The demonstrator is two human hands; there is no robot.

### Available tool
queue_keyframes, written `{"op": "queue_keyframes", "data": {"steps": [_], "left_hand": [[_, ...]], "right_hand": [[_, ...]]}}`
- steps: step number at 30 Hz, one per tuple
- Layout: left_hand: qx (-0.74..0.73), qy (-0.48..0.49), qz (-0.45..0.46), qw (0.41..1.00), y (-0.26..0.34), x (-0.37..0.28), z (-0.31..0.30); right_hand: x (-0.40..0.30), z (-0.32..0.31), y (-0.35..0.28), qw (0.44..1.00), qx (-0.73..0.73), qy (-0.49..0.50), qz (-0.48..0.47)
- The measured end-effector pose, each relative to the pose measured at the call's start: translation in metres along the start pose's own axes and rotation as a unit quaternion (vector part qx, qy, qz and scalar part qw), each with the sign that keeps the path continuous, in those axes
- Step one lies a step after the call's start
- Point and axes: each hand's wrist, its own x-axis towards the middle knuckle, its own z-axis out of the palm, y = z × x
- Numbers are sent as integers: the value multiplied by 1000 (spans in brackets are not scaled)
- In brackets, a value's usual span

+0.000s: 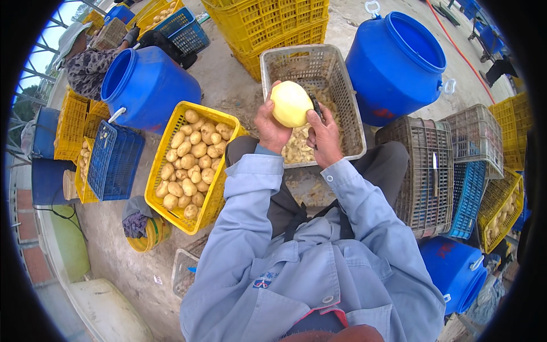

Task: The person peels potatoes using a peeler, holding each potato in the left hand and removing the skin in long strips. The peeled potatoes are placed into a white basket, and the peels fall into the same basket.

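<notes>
A peeled, pale yellow potato (291, 104) is held in my left hand (273, 126), whose fingers wrap its left and lower side. My right hand (324, 139) grips a dark-handled peeler (315, 104) at the potato's right side, the thumb close to or touching the potato. The peeler's blade is hard to make out. Below both hands stands a grey plastic crate (357, 124) between my knees, with potato peelings (298, 149) at its bottom. To the left, a yellow crate (156, 207) holds many unpeeled potatoes (188, 161).
Blue barrels stand at front left (166, 85) and front right (376, 68). Stacked yellow crates (273, 25) rise ahead. A knife (435, 173) lies on an upturned crate (410, 179) at right. A yellow bucket (154, 235) is at left; a person (87, 66) sits beyond the left barrel.
</notes>
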Motion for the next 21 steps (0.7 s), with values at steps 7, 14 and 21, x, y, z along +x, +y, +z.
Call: {"op": "queue_keyframes", "data": {"steps": [7,14,21], "left_hand": [[51,-2,-27,998,-2,-2,1],[55,81,-16,995,-8,-1,-8],[80,94,1,992,-6,1,-15]], "right_hand": [[2,-2,-19,990,-123,5,-72],[1,-18,-12,966,-203,-38,-157],[-13,-21,-40,860,-433,-52,-265]]}}
